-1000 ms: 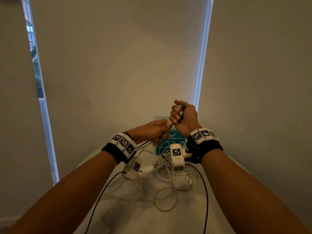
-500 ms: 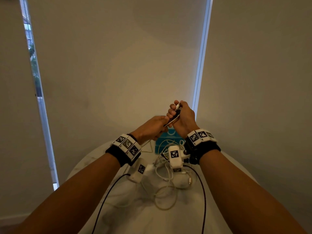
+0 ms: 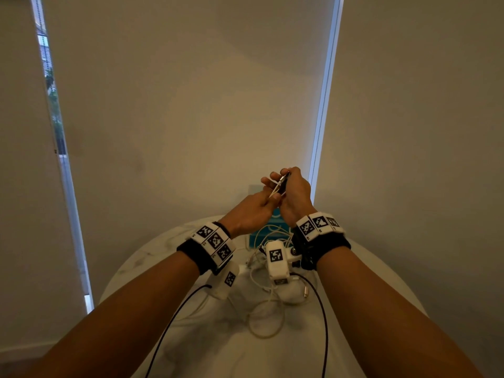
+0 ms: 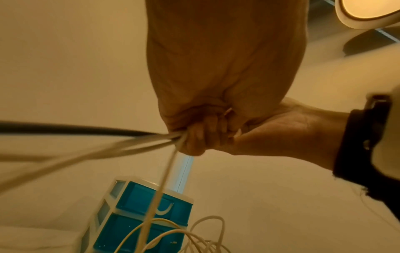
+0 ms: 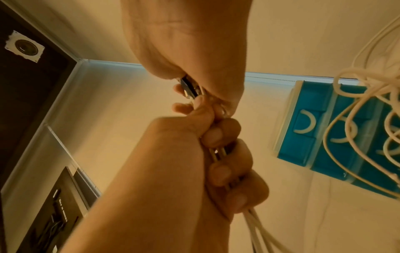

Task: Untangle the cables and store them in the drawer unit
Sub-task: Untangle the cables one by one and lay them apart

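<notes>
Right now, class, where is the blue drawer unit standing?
In the head view the blue drawer unit stands at the far edge of the white round table, mostly hidden behind the raised hands, with the tangled white cables lying just in front of it.

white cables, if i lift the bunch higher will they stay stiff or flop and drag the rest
Probably floppy: below the right hand the white cables sag in loose loops. Likely light, since the left hand manages strands with a pinch. They may drag the pile on the table, as the loops look interlinked.
</notes>
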`<act>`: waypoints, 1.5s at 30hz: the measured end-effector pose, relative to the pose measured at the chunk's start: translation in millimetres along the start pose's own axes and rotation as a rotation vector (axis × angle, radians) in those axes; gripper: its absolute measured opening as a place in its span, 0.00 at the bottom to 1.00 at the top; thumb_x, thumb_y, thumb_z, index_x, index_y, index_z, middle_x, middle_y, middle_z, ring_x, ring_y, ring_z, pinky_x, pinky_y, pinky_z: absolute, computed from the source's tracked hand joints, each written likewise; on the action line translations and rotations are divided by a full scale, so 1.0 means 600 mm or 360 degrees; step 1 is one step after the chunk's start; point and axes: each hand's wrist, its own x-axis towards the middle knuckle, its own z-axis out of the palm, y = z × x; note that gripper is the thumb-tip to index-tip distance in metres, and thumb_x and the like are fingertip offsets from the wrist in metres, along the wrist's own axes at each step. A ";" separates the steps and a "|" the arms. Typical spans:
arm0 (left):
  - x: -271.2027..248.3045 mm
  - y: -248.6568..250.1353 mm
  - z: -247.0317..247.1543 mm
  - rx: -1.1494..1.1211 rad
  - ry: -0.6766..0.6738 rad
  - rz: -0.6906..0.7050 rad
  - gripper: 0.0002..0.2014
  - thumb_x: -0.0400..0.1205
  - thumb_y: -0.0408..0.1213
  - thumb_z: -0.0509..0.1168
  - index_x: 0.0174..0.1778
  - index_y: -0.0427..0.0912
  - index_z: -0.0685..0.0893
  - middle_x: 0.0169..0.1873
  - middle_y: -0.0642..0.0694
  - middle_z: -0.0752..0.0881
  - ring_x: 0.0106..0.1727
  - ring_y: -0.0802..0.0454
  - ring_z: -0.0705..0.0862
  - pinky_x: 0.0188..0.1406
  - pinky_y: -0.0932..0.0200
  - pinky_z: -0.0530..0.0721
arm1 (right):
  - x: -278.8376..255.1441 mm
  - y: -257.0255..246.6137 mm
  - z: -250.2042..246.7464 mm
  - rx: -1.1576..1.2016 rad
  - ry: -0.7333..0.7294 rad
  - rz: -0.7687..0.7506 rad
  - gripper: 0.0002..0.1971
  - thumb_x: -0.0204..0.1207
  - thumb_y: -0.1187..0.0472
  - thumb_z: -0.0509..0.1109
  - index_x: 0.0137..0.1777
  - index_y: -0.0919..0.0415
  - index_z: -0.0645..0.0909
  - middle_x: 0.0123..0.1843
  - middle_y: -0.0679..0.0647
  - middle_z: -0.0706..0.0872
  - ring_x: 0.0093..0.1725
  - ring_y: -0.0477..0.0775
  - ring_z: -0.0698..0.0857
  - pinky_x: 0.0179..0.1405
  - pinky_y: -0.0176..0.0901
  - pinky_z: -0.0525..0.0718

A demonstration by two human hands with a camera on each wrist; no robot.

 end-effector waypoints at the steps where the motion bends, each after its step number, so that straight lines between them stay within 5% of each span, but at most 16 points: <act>1: 0.001 -0.005 -0.001 0.0021 0.0008 0.0011 0.24 0.97 0.52 0.45 0.85 0.48 0.71 0.70 0.42 0.87 0.65 0.43 0.87 0.70 0.44 0.84 | -0.001 0.000 -0.002 0.0012 -0.0023 0.0032 0.10 0.90 0.59 0.59 0.47 0.57 0.77 0.36 0.55 0.87 0.38 0.58 0.94 0.45 0.49 0.90; 4: 0.003 -0.014 0.000 0.0094 0.0024 0.0008 0.26 0.97 0.53 0.43 0.82 0.44 0.74 0.64 0.38 0.90 0.56 0.41 0.89 0.60 0.43 0.86 | 0.000 0.003 -0.007 0.0064 -0.0057 0.0113 0.09 0.90 0.60 0.59 0.47 0.56 0.76 0.29 0.51 0.80 0.34 0.56 0.91 0.39 0.45 0.88; 9: 0.009 -0.012 0.000 0.0146 -0.0093 -0.0040 0.22 0.95 0.57 0.50 0.66 0.45 0.82 0.50 0.43 0.89 0.45 0.44 0.87 0.45 0.50 0.84 | 0.016 0.002 -0.004 0.0009 0.0320 0.0073 0.12 0.85 0.63 0.56 0.38 0.57 0.70 0.20 0.49 0.68 0.15 0.49 0.67 0.23 0.40 0.72; 12: 0.004 -0.050 -0.024 0.0157 -0.0289 -0.0213 0.39 0.87 0.73 0.54 0.55 0.34 0.87 0.37 0.44 0.80 0.34 0.49 0.77 0.32 0.59 0.77 | 0.023 -0.030 -0.011 0.0059 0.0337 0.0007 0.18 0.85 0.59 0.65 0.33 0.53 0.67 0.21 0.47 0.63 0.17 0.49 0.60 0.19 0.37 0.59; 16: -0.031 -0.125 -0.074 0.0157 -0.0476 -0.0277 0.25 0.86 0.70 0.63 0.41 0.52 0.87 0.33 0.51 0.82 0.31 0.55 0.78 0.34 0.61 0.81 | 0.027 -0.067 -0.020 -0.0246 0.0348 -0.0185 0.17 0.80 0.56 0.77 0.33 0.52 0.73 0.21 0.46 0.67 0.18 0.48 0.63 0.19 0.39 0.64; 21: -0.094 -0.264 -0.168 0.0710 -0.0519 -0.0645 0.23 0.86 0.66 0.65 0.38 0.51 0.87 0.37 0.51 0.89 0.37 0.53 0.85 0.43 0.59 0.83 | 0.028 -0.099 -0.041 -0.0364 0.0513 -0.0400 0.16 0.77 0.54 0.79 0.32 0.54 0.77 0.22 0.46 0.70 0.20 0.50 0.66 0.22 0.42 0.67; 23: -0.119 -0.318 -0.222 0.1098 -0.0345 -0.0872 0.24 0.85 0.70 0.64 0.41 0.52 0.88 0.41 0.51 0.90 0.44 0.49 0.88 0.49 0.55 0.84 | 0.021 -0.101 -0.049 -0.0394 0.0438 -0.0446 0.18 0.79 0.53 0.79 0.31 0.53 0.77 0.23 0.46 0.71 0.21 0.49 0.66 0.22 0.42 0.66; 26: -0.131 -0.346 -0.298 0.1348 0.0228 -0.1050 0.24 0.87 0.65 0.65 0.42 0.46 0.87 0.38 0.45 0.87 0.43 0.42 0.87 0.43 0.52 0.83 | 0.008 -0.088 -0.042 -0.0339 0.0195 -0.0449 0.24 0.81 0.50 0.79 0.28 0.49 0.71 0.24 0.45 0.67 0.22 0.49 0.61 0.22 0.43 0.61; 30: -0.116 -0.344 -0.330 0.0828 0.0784 -0.0998 0.20 0.76 0.52 0.84 0.48 0.40 0.89 0.48 0.35 0.91 0.50 0.34 0.91 0.50 0.46 0.90 | -0.008 -0.045 -0.012 -0.0261 -0.0110 -0.0361 0.25 0.81 0.45 0.79 0.27 0.47 0.74 0.28 0.48 0.60 0.28 0.51 0.55 0.28 0.47 0.56; 32: -0.114 -0.347 -0.306 0.0639 0.0610 -0.1115 0.28 0.70 0.43 0.89 0.61 0.44 0.85 0.63 0.34 0.85 0.58 0.32 0.88 0.59 0.43 0.89 | -0.015 -0.025 -0.003 -0.0306 -0.0161 -0.0299 0.26 0.80 0.42 0.79 0.27 0.47 0.71 0.28 0.49 0.60 0.28 0.51 0.55 0.28 0.46 0.59; 35: -0.128 -0.368 -0.250 0.0909 0.0057 -0.1328 0.29 0.83 0.37 0.76 0.79 0.50 0.76 0.75 0.35 0.73 0.70 0.29 0.82 0.70 0.38 0.84 | -0.017 0.003 -0.010 -0.0390 -0.0165 -0.0211 0.29 0.80 0.38 0.79 0.28 0.48 0.66 0.27 0.49 0.61 0.26 0.51 0.57 0.28 0.45 0.62; 37: -0.137 -0.364 -0.222 0.1327 -0.0174 -0.1238 0.20 0.89 0.42 0.63 0.78 0.48 0.78 0.75 0.37 0.79 0.70 0.34 0.84 0.72 0.41 0.84 | -0.016 0.025 -0.021 -0.0404 -0.0183 -0.0143 0.30 0.82 0.37 0.76 0.27 0.49 0.64 0.26 0.49 0.61 0.25 0.51 0.58 0.27 0.44 0.64; 39: -0.118 -0.335 -0.211 0.1588 -0.0236 -0.1131 0.16 0.89 0.41 0.62 0.70 0.44 0.85 0.69 0.39 0.87 0.65 0.38 0.88 0.68 0.45 0.87 | -0.014 0.048 -0.029 -0.0406 -0.0205 -0.0095 0.31 0.86 0.37 0.70 0.27 0.50 0.63 0.25 0.50 0.61 0.25 0.51 0.58 0.27 0.44 0.66; 41: -0.082 -0.278 -0.199 0.1334 -0.0165 -0.0904 0.15 0.89 0.38 0.63 0.69 0.42 0.88 0.69 0.39 0.88 0.68 0.39 0.87 0.72 0.45 0.84 | -0.014 0.071 -0.030 -0.0363 -0.0198 -0.0040 0.32 0.90 0.37 0.64 0.27 0.52 0.64 0.24 0.51 0.62 0.23 0.51 0.59 0.27 0.45 0.64; 43: -0.050 -0.199 -0.161 0.0441 -0.0085 -0.0546 0.15 0.94 0.39 0.59 0.72 0.42 0.86 0.70 0.41 0.88 0.73 0.44 0.85 0.78 0.46 0.79 | -0.017 0.089 -0.023 -0.0307 -0.0145 0.0002 0.32 0.91 0.37 0.61 0.26 0.53 0.67 0.23 0.51 0.64 0.22 0.50 0.61 0.26 0.46 0.63; 45: -0.035 -0.114 -0.092 -0.0337 -0.0115 -0.0396 0.27 0.97 0.55 0.46 0.71 0.42 0.85 0.63 0.41 0.92 0.67 0.48 0.88 0.74 0.50 0.82 | -0.022 0.103 -0.012 -0.0326 -0.0032 -0.0005 0.32 0.91 0.36 0.60 0.26 0.52 0.68 0.23 0.49 0.66 0.21 0.50 0.64 0.25 0.44 0.66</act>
